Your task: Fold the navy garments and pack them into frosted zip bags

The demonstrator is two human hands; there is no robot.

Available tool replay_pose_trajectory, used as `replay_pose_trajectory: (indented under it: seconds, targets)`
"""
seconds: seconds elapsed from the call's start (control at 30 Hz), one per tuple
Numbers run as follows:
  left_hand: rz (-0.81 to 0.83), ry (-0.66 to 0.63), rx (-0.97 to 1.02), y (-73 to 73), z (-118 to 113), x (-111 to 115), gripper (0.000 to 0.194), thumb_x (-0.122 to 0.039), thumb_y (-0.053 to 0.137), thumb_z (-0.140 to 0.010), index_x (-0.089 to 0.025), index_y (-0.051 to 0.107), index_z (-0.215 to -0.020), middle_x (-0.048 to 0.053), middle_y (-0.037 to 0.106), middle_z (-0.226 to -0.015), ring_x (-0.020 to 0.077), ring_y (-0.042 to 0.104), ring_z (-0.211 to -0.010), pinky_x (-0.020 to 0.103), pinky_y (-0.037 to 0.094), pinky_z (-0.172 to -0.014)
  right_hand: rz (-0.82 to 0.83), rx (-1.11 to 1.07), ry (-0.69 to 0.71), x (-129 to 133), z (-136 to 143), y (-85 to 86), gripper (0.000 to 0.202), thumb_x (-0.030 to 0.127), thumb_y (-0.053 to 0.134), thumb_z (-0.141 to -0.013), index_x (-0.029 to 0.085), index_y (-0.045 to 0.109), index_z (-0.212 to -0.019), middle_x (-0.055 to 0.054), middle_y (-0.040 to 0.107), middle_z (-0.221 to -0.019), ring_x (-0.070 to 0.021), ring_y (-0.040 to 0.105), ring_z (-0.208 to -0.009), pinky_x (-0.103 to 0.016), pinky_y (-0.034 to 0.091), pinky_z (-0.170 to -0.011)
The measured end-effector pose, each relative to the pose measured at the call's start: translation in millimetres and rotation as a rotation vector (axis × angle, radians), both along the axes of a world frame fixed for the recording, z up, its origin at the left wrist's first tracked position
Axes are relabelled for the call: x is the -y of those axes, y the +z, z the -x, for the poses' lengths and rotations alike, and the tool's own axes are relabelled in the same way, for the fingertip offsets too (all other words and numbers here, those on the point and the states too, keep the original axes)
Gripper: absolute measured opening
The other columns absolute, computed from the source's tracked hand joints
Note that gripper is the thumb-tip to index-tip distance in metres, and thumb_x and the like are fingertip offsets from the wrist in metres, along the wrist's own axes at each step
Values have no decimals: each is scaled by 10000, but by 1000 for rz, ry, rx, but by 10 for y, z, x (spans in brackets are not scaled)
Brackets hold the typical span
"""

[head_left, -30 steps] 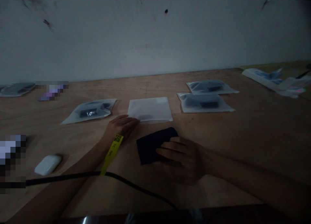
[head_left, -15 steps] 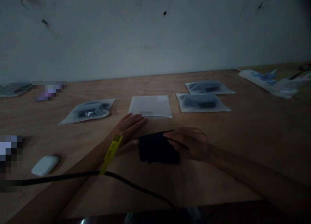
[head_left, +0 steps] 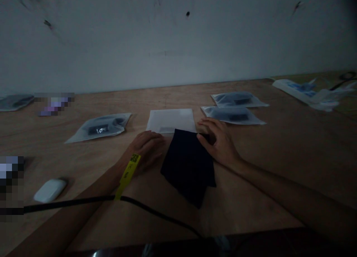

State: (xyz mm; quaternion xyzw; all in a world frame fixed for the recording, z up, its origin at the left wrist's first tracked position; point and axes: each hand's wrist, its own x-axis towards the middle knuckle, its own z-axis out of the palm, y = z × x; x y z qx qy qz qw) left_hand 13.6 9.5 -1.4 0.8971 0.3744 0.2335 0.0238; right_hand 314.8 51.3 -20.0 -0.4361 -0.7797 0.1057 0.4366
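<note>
Cloth point(head_left: 191, 164), dark navy, lies slantwise on the wooden table point(head_left: 279, 145), its far edge against the near edge of a frosted bag point(head_left: 170, 120). The right hand point(head_left: 221, 143) is half open at the cloth's far right corner, thumb over it; whether it pinches, I cannot tell. The left hand point(head_left: 145, 147), palm down and loosely spread, grips nothing visible just left of the cloth. The step looks like opening out or turning the cloth; the next move probably calls for straightening its edges. Half a second earlier, the cloth was a compact rectangle; now its outline is larger and uneven, and the right hand sits farther from the wearer.
</note>
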Motion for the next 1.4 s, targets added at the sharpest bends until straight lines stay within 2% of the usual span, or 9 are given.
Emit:
replay_pose_trajectory:
  seconds: [0.17,0.27,0.47,0.7,0.87,0.97,1.1,1.27,1.4]
  targets:
    - [-23,-160,77,27,3,53,173,-230,478,-959,-178,612,-861,63,654,-873,206,597,-825,391,505,-793,-194,195,417,340,85,147,438,409,674,-826,166,625,-1188,-120,636,-1131,-260,597,-1011,-451,504,-874]
    - [-32,-357,35,12,-15,74,217,-261,436,-957,-186,596,-831,64,644,-821,214,571,-775,400,474,-749,-171,349,551,449,146,79,473,487,680,-797,142,650,-1119,-122,664,-1046,-266,608,-917,-440,527,-777]
    - [-88,-491,-11,85,-58,116,355,-411,373,-1020,-234,631,-1187,102,591,-1089,260,518,-1035,434,434,-896,-123,325,423,423,192,-60,205,247,599,-880,142,668,-1042,-92,706,-929,-208,649,-783,-335,545,-652]
    - [61,-458,-60,105,-89,110,596,-614,546,-904,-229,565,-1358,140,498,-1319,320,444,-1187,501,402,-1029,203,0,234,350,163,2,337,272,651,-841,152,654,-1156,-87,750,-963,-200,714,-774,-309,566,-665]
    - [175,-471,-20,133,-56,79,475,-539,410,-984,-195,655,-1200,130,616,-1256,306,479,-1208,500,391,-1052,773,-430,449,227,104,66,657,376,749,-772,227,508,-1365,-21,713,-848,-155,665,-648,-220,467,-492]
    - [180,-523,-62,143,-55,60,440,-456,339,-1017,-202,666,-1166,116,657,-1262,292,516,-1227,489,388,-1069,919,-626,581,192,84,92,887,329,789,-713,300,339,-1477,-27,719,-983,-178,694,-759,-238,520,-556]
    - [184,-531,-59,130,-92,47,402,-416,339,-1019,-201,676,-1050,126,648,-1313,288,504,-1303,487,384,-1102,921,-746,575,190,68,69,869,281,717,-702,316,328,-1479,-58,691,-1172,-238,703,-956,-338,595,-705]
    - [289,-492,10,146,-49,19,474,-449,288,-1031,-201,651,-853,109,692,-1251,273,564,-1257,502,329,-1147,807,-818,384,127,-3,64,530,319,553,-808,276,519,-1335,-82,697,-1151,-261,714,-897,-395,609,-686]
    - [317,-419,110,128,68,-28,488,-478,310,-1028,-205,691,-891,92,756,-1072,252,646,-1100,496,364,-1107,830,-801,285,58,-39,58,619,312,731,-769,319,493,-1340,-35,711,-1131,-248,713,-955,-400,612,-798]
